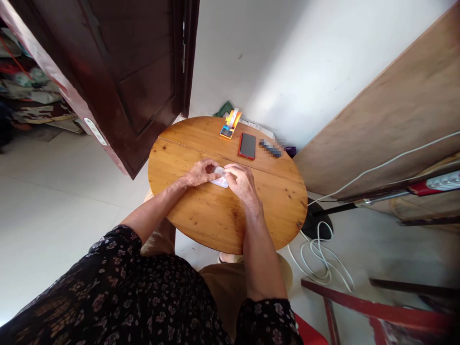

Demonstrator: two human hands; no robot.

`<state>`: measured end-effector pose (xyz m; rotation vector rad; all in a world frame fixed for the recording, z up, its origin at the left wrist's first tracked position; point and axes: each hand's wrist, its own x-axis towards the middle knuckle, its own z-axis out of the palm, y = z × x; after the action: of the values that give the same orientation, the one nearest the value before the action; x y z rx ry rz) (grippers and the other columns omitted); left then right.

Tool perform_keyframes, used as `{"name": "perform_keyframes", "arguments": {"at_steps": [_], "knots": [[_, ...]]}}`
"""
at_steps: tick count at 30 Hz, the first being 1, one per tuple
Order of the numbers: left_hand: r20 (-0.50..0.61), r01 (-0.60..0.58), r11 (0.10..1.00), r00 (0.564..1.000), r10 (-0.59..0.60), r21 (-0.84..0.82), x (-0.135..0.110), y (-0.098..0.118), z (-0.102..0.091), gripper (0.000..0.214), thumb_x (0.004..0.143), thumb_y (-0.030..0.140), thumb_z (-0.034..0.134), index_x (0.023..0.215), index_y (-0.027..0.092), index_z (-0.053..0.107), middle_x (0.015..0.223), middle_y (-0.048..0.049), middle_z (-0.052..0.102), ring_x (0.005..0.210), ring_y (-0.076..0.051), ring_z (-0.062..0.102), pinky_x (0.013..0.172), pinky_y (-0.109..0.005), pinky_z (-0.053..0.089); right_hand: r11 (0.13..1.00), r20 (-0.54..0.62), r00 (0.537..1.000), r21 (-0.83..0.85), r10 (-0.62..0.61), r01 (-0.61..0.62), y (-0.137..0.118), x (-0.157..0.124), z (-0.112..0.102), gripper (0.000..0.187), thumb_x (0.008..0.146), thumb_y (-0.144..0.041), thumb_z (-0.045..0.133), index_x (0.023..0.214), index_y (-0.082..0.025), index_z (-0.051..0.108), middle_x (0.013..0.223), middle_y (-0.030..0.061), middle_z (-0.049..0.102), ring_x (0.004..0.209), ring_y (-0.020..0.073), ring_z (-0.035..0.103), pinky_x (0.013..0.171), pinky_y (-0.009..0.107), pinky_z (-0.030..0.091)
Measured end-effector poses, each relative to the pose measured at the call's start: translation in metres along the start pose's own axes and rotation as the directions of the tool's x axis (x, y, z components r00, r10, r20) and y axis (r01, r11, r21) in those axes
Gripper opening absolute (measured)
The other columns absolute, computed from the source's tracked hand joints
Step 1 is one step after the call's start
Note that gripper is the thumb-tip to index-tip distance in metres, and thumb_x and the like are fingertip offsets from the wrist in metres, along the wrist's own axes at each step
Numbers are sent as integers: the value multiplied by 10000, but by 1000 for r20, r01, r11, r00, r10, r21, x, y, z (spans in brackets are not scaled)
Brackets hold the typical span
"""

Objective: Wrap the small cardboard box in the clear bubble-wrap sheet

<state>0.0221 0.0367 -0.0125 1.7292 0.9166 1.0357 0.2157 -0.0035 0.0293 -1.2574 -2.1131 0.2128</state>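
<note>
A small, whitish, translucent packet [220, 180] rests at the middle of the round wooden table [201, 215]. My left hand [200, 173] is closed on its left side, thumb in front and fingers curled behind. On the other side, my right hand [241, 180] pinches the packet's upper right edge between thumb and fingers. What the packet contains is too small to make out. Beyond my hands lies a phone [247, 146] in a red case, face up. Farther back stands an orange tape dispenser [230, 125] with a roll of clear tape.
A blurred dark object [271, 148] lies right of the phone. Behind the table is a white wall [287, 62]; a dark door [143, 72] stands at left. A coiled white cable [319, 256] and a red chair frame [373, 306] are on the floor at right.
</note>
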Motion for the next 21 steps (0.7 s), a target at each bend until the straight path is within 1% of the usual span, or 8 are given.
{"name": "perform_keyframes", "arguments": {"at_steps": [6, 10, 13, 16, 19, 21], "knots": [[34, 25, 999, 999, -24, -22, 0, -2, -2, 548, 703, 525, 801, 1053, 131, 652, 858, -29, 668, 740, -128, 613, 692, -272, 536, 1000, -1, 1000, 15, -20, 20, 2, -2, -1, 291, 830, -143, 500, 916, -239, 761, 1126, 55, 745, 1059, 239, 683, 1005, 414, 488], [77, 39, 997, 996, -33, -70, -1, 0, -7, 511, 691, 442, 815, 1070, 137, 658, 895, -39, 686, 760, -128, 632, 716, -273, 547, 999, 2, 1000, 32, -11, 11, 2, -2, 0, 312, 825, -135, 497, 924, -246, 770, 1197, 55, 729, 1117, 242, 667, 1043, 435, 477], [105, 12, 999, 994, -8, -33, -3, 3, -11, 479, 686, 356, 800, 1095, 151, 658, 962, -51, 695, 824, -140, 651, 769, -283, 554, 999, 6, 1000, 51, 15, -15, 3, -2, -1, 321, 823, -131, 494, 906, -256, 777, 1206, 46, 726, 1123, 234, 664, 1064, 435, 472], [116, -14, 1000, 993, 16, -11, -5, 4, -12, 462, 697, 314, 763, 1112, 148, 648, 987, -58, 686, 853, -144, 651, 788, -289, 554, 998, 7, 1000, 62, 20, -20, 3, -2, -2, 310, 821, -135, 503, 887, -255, 781, 1191, 46, 731, 1122, 233, 667, 1075, 436, 469], [122, -22, 1000, 992, 22, -6, -5, 4, -12, 463, 701, 323, 751, 1114, 142, 643, 984, -60, 673, 845, -142, 639, 786, -292, 549, 992, -24, 999, 122, 25, -22, 1, -2, -4, 290, 825, -145, 501, 864, -243, 771, 1194, 55, 729, 1132, 229, 665, 1067, 421, 480], [112, -33, 999, 993, 30, 22, -5, 4, -12, 457, 701, 324, 754, 1111, 147, 654, 1008, -63, 663, 860, -145, 632, 805, -300, 545, 981, -73, 996, 192, 47, -32, 0, -1, -5, 271, 829, -156, 496, 856, -233, 754, 1182, 61, 731, 1115, 225, 673, 1036, 409, 503]]}}
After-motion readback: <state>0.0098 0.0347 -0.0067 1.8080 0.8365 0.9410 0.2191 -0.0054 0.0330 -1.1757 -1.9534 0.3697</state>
